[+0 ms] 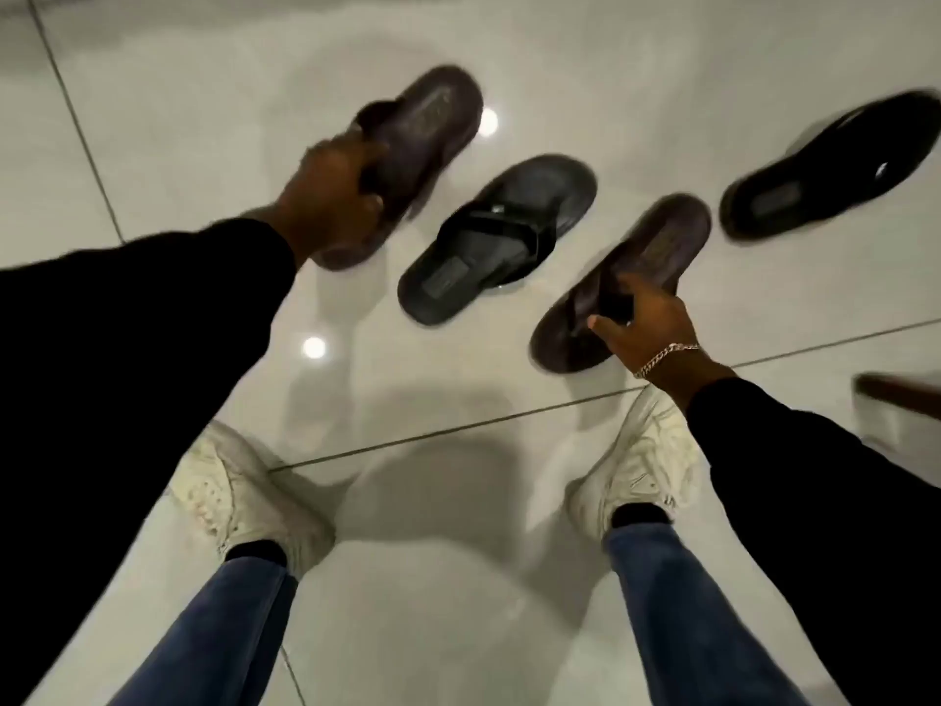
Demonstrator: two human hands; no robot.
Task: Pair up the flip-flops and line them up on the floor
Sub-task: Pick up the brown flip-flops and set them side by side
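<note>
Several flip-flops are spread over a glossy white tiled floor (178,119). My left hand (331,196) grips a brown flip-flop (427,129) by its strap at the upper left. My right hand (646,323), with a chain bracelet on the wrist, grips a second brown flip-flop (657,247) by its strap at the centre right. Between the two brown ones a black flip-flop (489,242) lies flat on the floor. Another black flip-flop (835,170) lies at the far right, blurred.
My two white sneakers (239,496) (641,466) stand on the tiles below the flip-flops, with blue jeans above them. A dark brown object (901,389) juts in at the right edge. Bare tile stretches across the top and left.
</note>
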